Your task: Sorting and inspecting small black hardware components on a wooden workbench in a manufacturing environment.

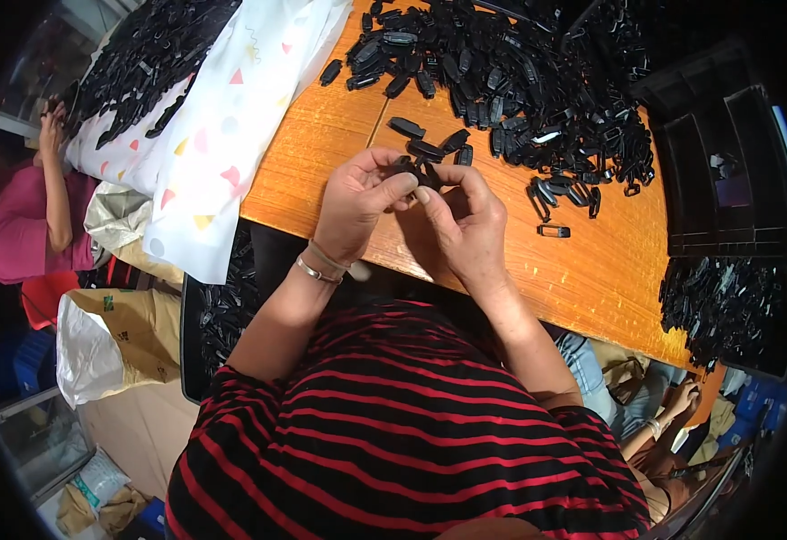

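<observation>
My left hand (355, 200) and my right hand (471, 216) meet above the near edge of the wooden table (312, 162). Between their thumbs and fingertips they pinch a small black plastic piece (424, 171); the fingers hide much of it, so its exact form is not visible. Just beyond my hands lie several loose, long, rounded black plastic parts (407, 127). A large heap of similar black parts (493, 67) covers the far side of the table. To the right of my hands, a smaller cluster of parts (565, 191) sits near a single black part with an open frame (553, 231).
A black crate (727, 238) with black parts stands at the right edge. On the left, a patterned white sheet (218, 135) hangs beside another dark pile (150, 67). Below it stands a brown paper sack (141, 328). Other people's arms show at far left (54, 180) and lower right (673, 409).
</observation>
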{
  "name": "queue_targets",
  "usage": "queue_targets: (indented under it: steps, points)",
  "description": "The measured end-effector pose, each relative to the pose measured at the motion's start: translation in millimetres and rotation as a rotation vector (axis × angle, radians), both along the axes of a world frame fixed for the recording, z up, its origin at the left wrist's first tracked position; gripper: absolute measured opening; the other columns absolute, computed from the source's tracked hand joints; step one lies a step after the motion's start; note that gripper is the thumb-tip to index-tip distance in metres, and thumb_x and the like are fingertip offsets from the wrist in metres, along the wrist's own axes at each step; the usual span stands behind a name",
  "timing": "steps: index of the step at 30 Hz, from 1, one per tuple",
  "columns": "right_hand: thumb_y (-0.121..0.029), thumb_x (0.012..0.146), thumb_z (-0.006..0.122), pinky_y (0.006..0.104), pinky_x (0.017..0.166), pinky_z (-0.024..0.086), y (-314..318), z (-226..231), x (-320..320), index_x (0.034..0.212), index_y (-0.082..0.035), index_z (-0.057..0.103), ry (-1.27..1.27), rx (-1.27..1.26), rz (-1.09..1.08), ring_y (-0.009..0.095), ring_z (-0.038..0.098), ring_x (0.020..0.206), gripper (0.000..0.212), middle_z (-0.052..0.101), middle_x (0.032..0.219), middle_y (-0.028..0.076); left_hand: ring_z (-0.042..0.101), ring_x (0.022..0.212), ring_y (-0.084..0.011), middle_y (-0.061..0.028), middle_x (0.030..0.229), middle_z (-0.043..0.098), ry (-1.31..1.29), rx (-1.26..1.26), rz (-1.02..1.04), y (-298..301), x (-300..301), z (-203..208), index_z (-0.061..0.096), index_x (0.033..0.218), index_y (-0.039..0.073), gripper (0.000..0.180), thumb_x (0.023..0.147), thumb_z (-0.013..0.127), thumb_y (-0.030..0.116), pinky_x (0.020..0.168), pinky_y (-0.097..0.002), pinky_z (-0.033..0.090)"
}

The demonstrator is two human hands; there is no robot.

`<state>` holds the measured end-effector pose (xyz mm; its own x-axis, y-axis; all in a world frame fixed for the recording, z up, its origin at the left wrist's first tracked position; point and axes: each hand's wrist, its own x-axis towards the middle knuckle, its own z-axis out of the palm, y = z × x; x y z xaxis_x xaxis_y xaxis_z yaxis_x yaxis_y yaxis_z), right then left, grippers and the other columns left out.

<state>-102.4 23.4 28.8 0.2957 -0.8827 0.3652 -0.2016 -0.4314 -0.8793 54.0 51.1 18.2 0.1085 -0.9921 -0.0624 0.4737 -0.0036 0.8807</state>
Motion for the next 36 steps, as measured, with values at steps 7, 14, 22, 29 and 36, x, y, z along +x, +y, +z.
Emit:
queue_targets:
  steps: [7,14,22,29,36]
  points:
    - [-0.004,0.090,0.068,0.0209,0.061,0.048,-1.2,1.4,0.8,0.106,0.003,0.062,-0.009,0.032,0.034,0.008,0.062,0.070,0.018,0.065,0.086,0.004,0.060,0.070,-0.0049,-0.0007,0.086,0.067,0.044,-0.004,-0.015,2.2,1.4,-2.4,0.060,0.114,-0.002,0.026,0.090,0.066,0.007,0.065,-0.0174,0.049]
    - [-0.002,0.086,0.070,0.0216,0.060,0.047,-1.2,11.4,0.7,0.103,0.003,0.065,0.057,-0.018,0.043,0.010,0.060,0.068,0.018,0.061,0.086,0.006,0.057,0.067,-0.0051,-0.0017,0.086,0.065,-0.001,-0.046,0.038,3.0,0.9,-4.0,0.061,0.112,-0.001,0.022,0.090,0.063,0.001,0.060,-0.0181,0.047]
    - [-0.002,0.083,0.072,0.0258,0.058,0.047,-2.3,6.6,1.1,0.099,0.001,0.066,0.089,-0.153,0.041,0.015,0.060,0.067,0.018,0.061,0.083,0.009,0.058,0.067,-0.0048,-0.0018,0.084,0.067,-0.012,-0.038,0.061,5.6,-2.6,-3.8,0.062,0.119,-0.003,0.031,0.089,0.065,0.001,0.062,-0.0175,0.048]
    - [-0.002,0.079,0.074,0.0298,0.059,0.049,1.8,-1.4,5.2,0.098,0.000,0.066,0.135,-0.252,-0.016,0.021,0.062,0.068,0.020,0.060,0.081,0.011,0.055,0.074,-0.0042,-0.0014,0.097,0.061,-0.268,-0.093,0.108,15.0,-13.4,1.6,0.060,0.127,-0.003,0.037,0.089,0.063,-0.002,0.066,-0.0175,0.045]
    - [-0.002,0.076,0.075,0.0307,0.061,0.050,9.5,-6.2,6.5,0.106,-0.001,0.063,0.175,-0.302,-0.068,0.022,0.062,0.070,0.031,0.060,0.088,0.012,0.050,0.075,-0.0022,0.0015,0.094,0.060,-0.596,-0.241,0.175,23.4,-15.9,0.0,0.056,0.129,-0.005,0.035,0.094,0.057,0.000,0.070,-0.0167,0.043]
